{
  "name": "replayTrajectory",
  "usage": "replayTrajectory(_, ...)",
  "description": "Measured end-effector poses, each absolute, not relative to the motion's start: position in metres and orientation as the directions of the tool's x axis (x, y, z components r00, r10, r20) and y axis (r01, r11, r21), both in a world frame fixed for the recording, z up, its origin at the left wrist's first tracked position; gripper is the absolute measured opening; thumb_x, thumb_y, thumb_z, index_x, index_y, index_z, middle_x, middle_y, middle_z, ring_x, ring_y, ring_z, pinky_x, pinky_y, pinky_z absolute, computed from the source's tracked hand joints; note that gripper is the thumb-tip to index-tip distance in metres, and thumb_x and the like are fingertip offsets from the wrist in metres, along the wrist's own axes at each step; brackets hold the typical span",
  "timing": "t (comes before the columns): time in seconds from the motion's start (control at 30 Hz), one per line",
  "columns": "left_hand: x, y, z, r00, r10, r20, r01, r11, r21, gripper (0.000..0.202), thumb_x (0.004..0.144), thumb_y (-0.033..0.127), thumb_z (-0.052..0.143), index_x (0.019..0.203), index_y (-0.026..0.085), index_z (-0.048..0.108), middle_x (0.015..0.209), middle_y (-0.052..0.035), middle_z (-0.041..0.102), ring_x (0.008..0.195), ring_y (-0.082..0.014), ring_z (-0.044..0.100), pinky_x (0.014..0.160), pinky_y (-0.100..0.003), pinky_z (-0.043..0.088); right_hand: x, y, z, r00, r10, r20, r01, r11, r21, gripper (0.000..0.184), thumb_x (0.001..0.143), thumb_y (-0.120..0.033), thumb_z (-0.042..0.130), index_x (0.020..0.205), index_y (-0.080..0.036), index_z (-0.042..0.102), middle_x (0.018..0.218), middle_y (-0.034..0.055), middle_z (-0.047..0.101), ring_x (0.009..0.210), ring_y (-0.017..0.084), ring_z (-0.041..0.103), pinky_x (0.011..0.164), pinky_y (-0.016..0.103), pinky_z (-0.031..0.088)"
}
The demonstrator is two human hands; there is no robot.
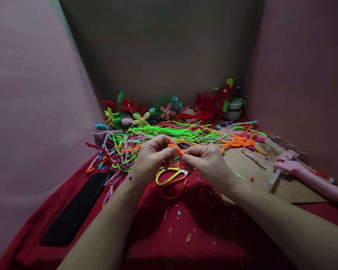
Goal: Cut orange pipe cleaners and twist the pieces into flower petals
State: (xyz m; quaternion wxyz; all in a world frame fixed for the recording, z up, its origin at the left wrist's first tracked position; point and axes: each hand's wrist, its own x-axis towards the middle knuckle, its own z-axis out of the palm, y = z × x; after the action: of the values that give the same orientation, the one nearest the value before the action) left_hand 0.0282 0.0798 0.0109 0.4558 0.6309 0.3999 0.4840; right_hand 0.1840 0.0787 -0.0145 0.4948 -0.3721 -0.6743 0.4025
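Note:
Between my two hands is a short orange pipe cleaner (179,151), bent into a loop. My left hand (155,154) pinches its upper left end between thumb and forefinger. From the other side, the thumb and fingers of my right hand (205,160) are closed on its lower right part. Just below my fingers lies a pair of scissors (173,191) with one yellow and one red handle; the blades are mostly hidden under my right hand. Behind my hands spreads a heap of loose pipe cleaners (169,130) in green, orange, purple and other colours.
Several pipe-cleaner flowers (141,120) stand at the back, with a small white pot (233,109) at back right. A pink glue gun (307,174) rests on cardboard (242,168) at right. A black flat object (76,210) lies at left on the red cloth (169,240), which carries fuzz scraps.

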Motion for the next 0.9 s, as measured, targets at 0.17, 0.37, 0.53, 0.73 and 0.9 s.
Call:
replayTrajectory(0.17,0.0245,0.0778,0.014,0.364,0.911,0.193,0.147,-0.261,0.954,0.019,0.068,0.023,0.066,0.082,0.014,0.057,0.064,0.003,0.055,0.053,-0.0056,0.049,0.051,-0.017,0.041,0.1846,0.0756,-0.0172,-0.211,0.738,0.641,0.429,0.659,-0.618,0.018,0.075,-0.016,0.055,0.066,-0.014,0.07,0.052,0.0007,0.06,0.047,0.007,0.046,0.049,0.021,0.034)
replayTrajectory(0.37,0.0264,0.0758,0.0182,0.38,0.904,0.195,0.241,-0.3,0.923,0.01,0.07,0.019,0.062,0.075,0.012,0.057,0.063,0.0031,0.052,0.055,-0.006,0.048,0.052,-0.017,0.041,0.1845,0.0757,-0.0201,-0.252,0.72,0.647,0.488,0.671,-0.558,0.018,0.075,-0.015,0.054,0.064,-0.014,0.068,0.054,0.0009,0.061,0.047,0.007,0.047,0.049,0.02,0.034)
replayTrajectory(0.53,0.0262,0.0773,0.0174,0.38,0.91,0.166,0.234,-0.268,0.934,0.008,0.071,0.019,0.059,0.075,0.013,0.056,0.059,0.0037,0.053,0.053,-0.0057,0.048,0.051,-0.016,0.039,0.1839,0.0765,-0.0188,-0.252,0.724,0.642,0.465,0.673,-0.576,0.019,0.075,-0.016,0.054,0.063,-0.014,0.068,0.052,-0.0003,0.059,0.046,0.006,0.044,0.049,0.02,0.032)
replayTrajectory(0.73,0.0247,0.0803,0.0118,0.379,0.916,0.13,0.19,-0.215,0.958,0.013,0.073,0.026,0.058,0.077,0.014,0.057,0.057,0.0031,0.054,0.05,-0.006,0.048,0.049,-0.016,0.039,0.1838,0.073,-0.0143,-0.272,0.77,0.577,0.405,0.635,-0.657,0.022,0.077,-0.019,0.052,0.063,-0.013,0.068,0.052,0.0,0.057,0.047,0.007,0.042,0.049,0.02,0.032)
replayTrajectory(0.9,0.026,0.0804,0.0109,0.366,0.925,0.097,0.149,-0.161,0.976,0.015,0.071,0.027,0.059,0.076,0.013,0.057,0.058,0.0023,0.054,0.048,-0.0059,0.048,0.047,-0.016,0.038,0.1843,0.074,-0.0148,-0.301,0.812,0.5,0.292,0.578,-0.762,0.022,0.078,-0.022,0.051,0.068,-0.014,0.069,0.055,-0.0001,0.058,0.05,0.008,0.044,0.05,0.02,0.034)
